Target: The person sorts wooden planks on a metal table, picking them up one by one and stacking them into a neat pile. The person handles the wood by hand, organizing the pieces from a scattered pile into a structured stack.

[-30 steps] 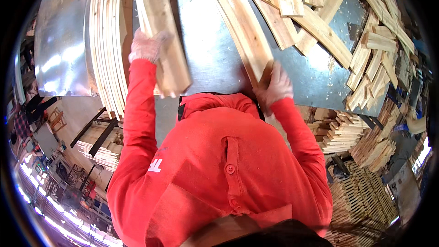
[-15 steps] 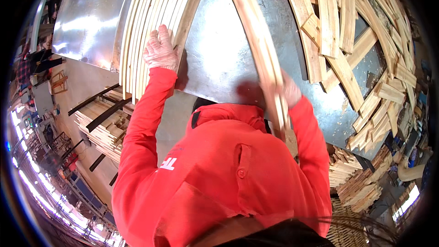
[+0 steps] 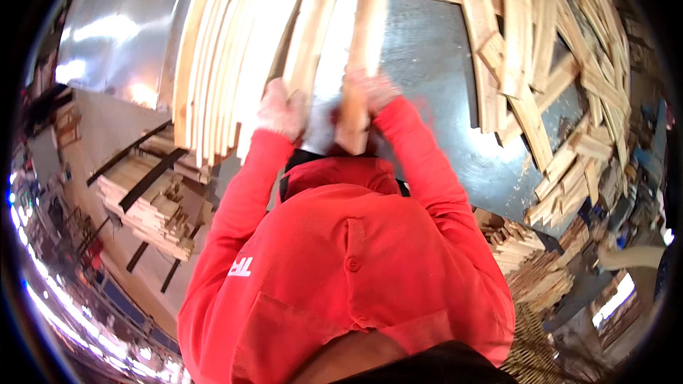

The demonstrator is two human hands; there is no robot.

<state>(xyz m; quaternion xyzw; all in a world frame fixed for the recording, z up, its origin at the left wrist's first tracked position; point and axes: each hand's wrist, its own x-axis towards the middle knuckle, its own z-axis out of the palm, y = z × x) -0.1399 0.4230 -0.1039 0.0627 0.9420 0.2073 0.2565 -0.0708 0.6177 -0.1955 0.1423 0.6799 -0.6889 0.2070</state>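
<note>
A: How are things laid out?
B: The metal table (image 3: 434, 57) is covered at the right by loose boards (image 3: 516, 35). At the left, a row of boards (image 3: 213, 64) is lined up, apparently on edge. Between these groups, a left board (image 3: 313, 35) and a right board (image 3: 371, 21) are seen, separated by a narrow gap.
A: How might the step be done well?
B: The right board is probably best guided parallel to the left one, with near ends evened up and fingertips kept out of the gap.
A: And the pose?
B: Both red sleeves (image 3: 420, 163) are angled inward. The right hand (image 3: 373, 91) is placed just above its board's near end, fingers apparently curled round it. The left hand (image 3: 282, 109) is set against the left board's near end, fingers partly bent; through blur, whether that board is gripped cannot be told.
</note>
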